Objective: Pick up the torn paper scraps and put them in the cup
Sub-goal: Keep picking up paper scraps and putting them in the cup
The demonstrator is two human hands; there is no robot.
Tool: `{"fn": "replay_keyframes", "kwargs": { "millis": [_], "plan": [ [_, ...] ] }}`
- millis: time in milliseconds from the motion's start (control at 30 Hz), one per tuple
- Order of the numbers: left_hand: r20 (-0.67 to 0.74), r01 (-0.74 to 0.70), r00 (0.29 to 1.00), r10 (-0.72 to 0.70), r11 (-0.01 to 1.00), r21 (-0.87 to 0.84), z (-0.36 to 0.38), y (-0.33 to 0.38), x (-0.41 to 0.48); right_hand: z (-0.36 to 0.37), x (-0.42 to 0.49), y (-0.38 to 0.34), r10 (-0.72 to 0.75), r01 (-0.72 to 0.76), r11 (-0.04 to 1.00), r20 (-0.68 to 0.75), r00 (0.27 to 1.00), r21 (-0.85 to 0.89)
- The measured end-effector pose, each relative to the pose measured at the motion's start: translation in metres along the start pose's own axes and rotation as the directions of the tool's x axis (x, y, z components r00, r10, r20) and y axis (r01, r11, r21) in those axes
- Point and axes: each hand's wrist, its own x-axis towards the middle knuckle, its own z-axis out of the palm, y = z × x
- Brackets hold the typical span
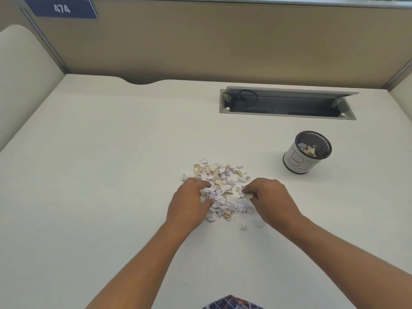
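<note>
The left hand (pixel 191 199) lies palm-down on the near-left side of a pile of torn paper scraps (pixel 219 186), its fingers curled into the heap with scraps bunched under the fingertips – gathering rather than cleanly pinching; whether any piece is actually gripped cannot be told. The right hand (pixel 269 197) sits at the pile's near-right side, thumb and fingers pressed together on a small clump of white and tan scraps. The two hands are near each other, with the thick part of the pile between them.

The pile itself – mostly white and pale lilac pieces with some tan ones mixed in – rests around the middle of the tabletop (pixel 100 175), somewhat toward the near edge. A few stray scraps (pixel 244 226) lie apart from it just nearer the person, beside the right wrist, and one sits at the pile's left fringe.

Toward the right edge of the tabletop, beyond the right hand and well apart from the pile, stands a black mesh cup (pixel 306 152) wrapped in a white paper label with handwritten marks; it is upright and holds some scraps already. Farther back, close to the far edge, a cable tray (pixel 287 103) is sunk in the tabletop with its lid raised and a black cable (pixel 249 95) looped inside. Behind it a beige partition (pixel 223 41) carries a blue tag (pixel 61 8) reading 474 at its upper left.
</note>
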Motion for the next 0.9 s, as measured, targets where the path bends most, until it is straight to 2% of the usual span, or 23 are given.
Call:
{"fn": "replay_keyframes", "kwargs": {
  "millis": [233,433,600,900],
  "plan": [
    [0.057,0.001,0.998,-0.012,0.981,0.196,0.017,0.013,0.009,-0.016,-0.009,-0.004,0.094,-0.08,0.985,-0.09,0.991,0.153],
    [0.016,0.019,1.0,-0.024,0.971,0.238,0.024,0.013,0.014,-0.022,-0.012,-0.002,0.104,-0.076,0.976,-0.129,0.986,0.204],
    [0.01,0.048,0.999,-0.051,0.98,0.194,0.018,0.017,0.012,-0.023,-0.015,0.0,0.132,-0.102,0.965,-0.109,0.985,0.243],
    [-0.042,0.028,0.999,-0.03,0.999,-0.037,-0.009,0.046,0.01,-0.021,-0.02,0.009,0.201,-0.144,0.913,-0.114,0.973,0.382]
  ]
}}
